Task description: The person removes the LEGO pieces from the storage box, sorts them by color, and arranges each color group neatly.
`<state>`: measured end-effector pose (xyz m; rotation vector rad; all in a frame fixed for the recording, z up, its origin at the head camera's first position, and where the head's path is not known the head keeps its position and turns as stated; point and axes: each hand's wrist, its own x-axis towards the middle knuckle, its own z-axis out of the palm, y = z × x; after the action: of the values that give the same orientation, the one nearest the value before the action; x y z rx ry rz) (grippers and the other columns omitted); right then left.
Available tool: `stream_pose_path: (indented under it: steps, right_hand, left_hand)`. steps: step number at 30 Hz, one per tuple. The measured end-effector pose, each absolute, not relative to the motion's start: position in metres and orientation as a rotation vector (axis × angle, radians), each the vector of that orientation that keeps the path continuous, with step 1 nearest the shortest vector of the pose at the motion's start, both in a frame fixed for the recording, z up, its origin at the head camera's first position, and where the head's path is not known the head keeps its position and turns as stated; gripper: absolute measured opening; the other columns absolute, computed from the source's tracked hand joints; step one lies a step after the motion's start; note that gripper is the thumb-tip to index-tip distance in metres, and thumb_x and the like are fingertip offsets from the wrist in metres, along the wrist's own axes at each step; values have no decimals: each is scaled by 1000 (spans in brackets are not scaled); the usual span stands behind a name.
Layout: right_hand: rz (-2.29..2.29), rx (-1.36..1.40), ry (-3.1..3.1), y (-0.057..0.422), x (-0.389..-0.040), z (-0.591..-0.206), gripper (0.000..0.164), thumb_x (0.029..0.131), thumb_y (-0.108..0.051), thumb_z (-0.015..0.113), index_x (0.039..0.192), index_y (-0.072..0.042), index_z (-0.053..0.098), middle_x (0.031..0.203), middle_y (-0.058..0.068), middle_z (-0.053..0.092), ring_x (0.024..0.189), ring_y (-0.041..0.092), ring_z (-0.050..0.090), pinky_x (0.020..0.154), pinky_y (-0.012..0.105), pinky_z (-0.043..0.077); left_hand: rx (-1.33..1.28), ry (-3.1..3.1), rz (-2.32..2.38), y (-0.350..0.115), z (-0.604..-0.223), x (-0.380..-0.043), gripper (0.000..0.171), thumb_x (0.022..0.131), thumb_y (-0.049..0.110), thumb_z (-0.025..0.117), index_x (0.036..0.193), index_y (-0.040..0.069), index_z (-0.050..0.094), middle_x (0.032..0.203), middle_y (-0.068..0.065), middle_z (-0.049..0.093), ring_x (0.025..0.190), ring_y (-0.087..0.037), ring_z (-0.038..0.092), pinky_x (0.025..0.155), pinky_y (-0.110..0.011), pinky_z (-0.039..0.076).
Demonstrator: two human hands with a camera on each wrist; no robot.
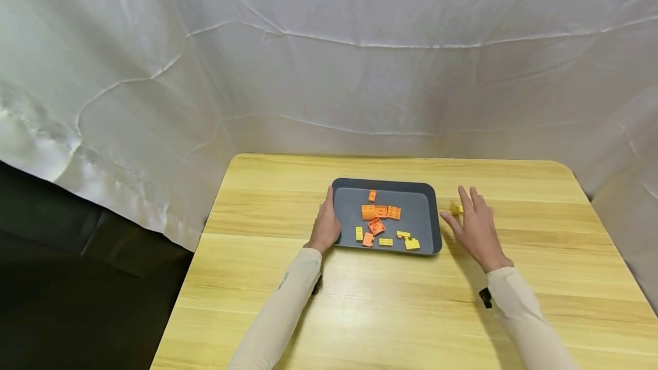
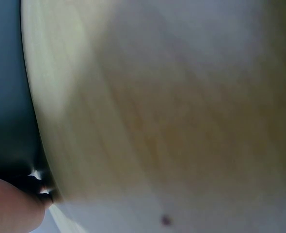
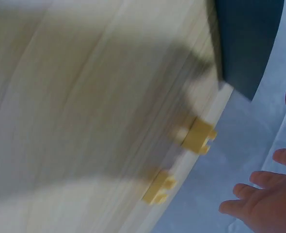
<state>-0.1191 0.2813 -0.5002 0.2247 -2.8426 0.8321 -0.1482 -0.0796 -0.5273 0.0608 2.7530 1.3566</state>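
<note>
A dark grey tray lies on the table with several orange bricks and yellow bricks spread in it. My left hand holds the tray's left side; in the left wrist view only a thumb shows clearly beside the dark wall. To the right of the tray, my right hand hovers with fingers spread and nothing in its grasp. By its fingers a yellow brick is partly visible. The right wrist view shows two yellow toy bricks on the table, apart from the hand.
The light wooden table extends around the tray on all sides. A pale hanging cloth stands behind the table's far edge and along its sides. At the left lies a dark area beyond the table edge.
</note>
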Motion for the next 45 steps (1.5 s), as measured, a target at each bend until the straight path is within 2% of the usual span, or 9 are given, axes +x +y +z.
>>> stream_pose_path:
  steps: [15,19,30,38,45]
  right_hand:
    - [608,394,-2910,229,-110,-494,78,99,-32,72,159,5,36,161,39,23,147,60,20,114,79,18]
    - [583,432,-2916,221,-108,-495,78,99,-31,73,158,4,37,161,39,25,147,60,22,113,78,22]
    - [580,537,-2933,196,-102,-508,79,97,-35,75,158,2,40,161,36,28,146,56,31,117,73,23]
    - [646,554,-2942,189,-97,-507,74,97,-30,75,155,4,43,159,36,33,146,49,35,118,71,22]
    - [665,585,-2959,189,-95,-508,69,98,-29,75,151,6,49,155,36,39,144,48,40,118,70,25]
  left_hand:
    - [49,2751,1347,-79,-528,-149,72,103,-12,38,167,4,10,168,-17,27,147,-39,38,124,-48,27]
    - [53,2752,1342,-79,-528,-149,71,104,-11,38,167,4,10,168,-17,28,147,-38,39,123,-47,29]
    - [43,2749,1355,-79,-525,-148,72,103,-12,38,167,5,10,167,-19,29,145,-40,40,122,-49,29]
    - [45,2753,1329,-78,-527,-148,73,102,-12,40,167,5,10,166,-19,30,143,-42,43,119,-51,36]
    - [30,2749,1335,-79,-525,-148,70,104,-10,38,167,5,11,166,-19,30,144,-43,42,119,-52,35]
